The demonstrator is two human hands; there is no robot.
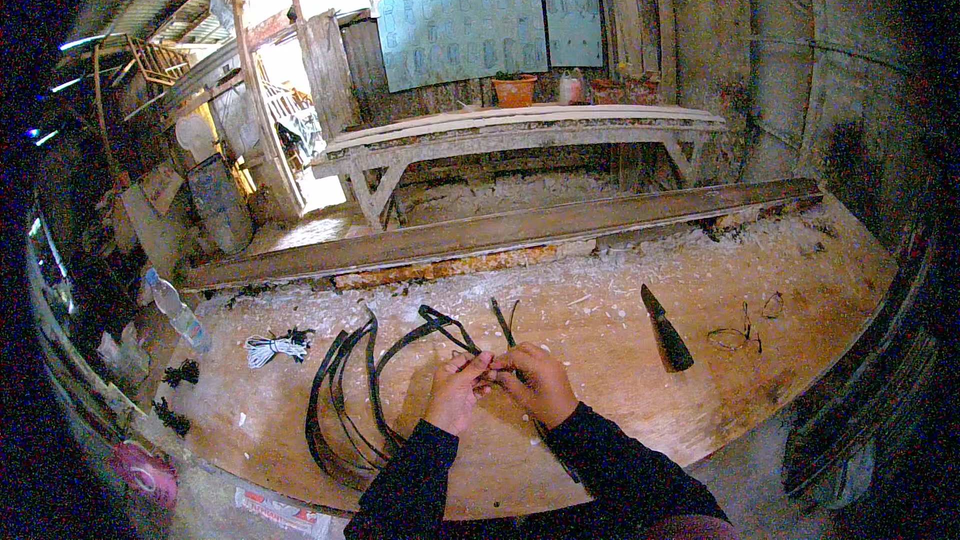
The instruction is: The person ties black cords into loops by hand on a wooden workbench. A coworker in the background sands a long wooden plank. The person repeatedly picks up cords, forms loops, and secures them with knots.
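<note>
Over the wooden tabletop, my left hand [455, 398] and my right hand [540, 386] meet, fingers pinched together on a black strap [400, 342]. The exact spot they grip is hidden by the fingers. Long loops of the black strap [315, 410] spread to the left of my left hand, and a short end [503, 322] sticks up beyond my right hand. To the right lies a knife [667, 332] with a dark handle. A tied bundle of white cord [276, 348] rests at the left, beyond the loops.
On the table [620, 410], thin dark cords [738, 338] lie at the right. Small black bundles [181, 373] and a clear plastic bottle [178, 312] are at the left edge. A long wooden beam [520, 228] runs along the far side; behind stands a bench [520, 125] with flowerpots.
</note>
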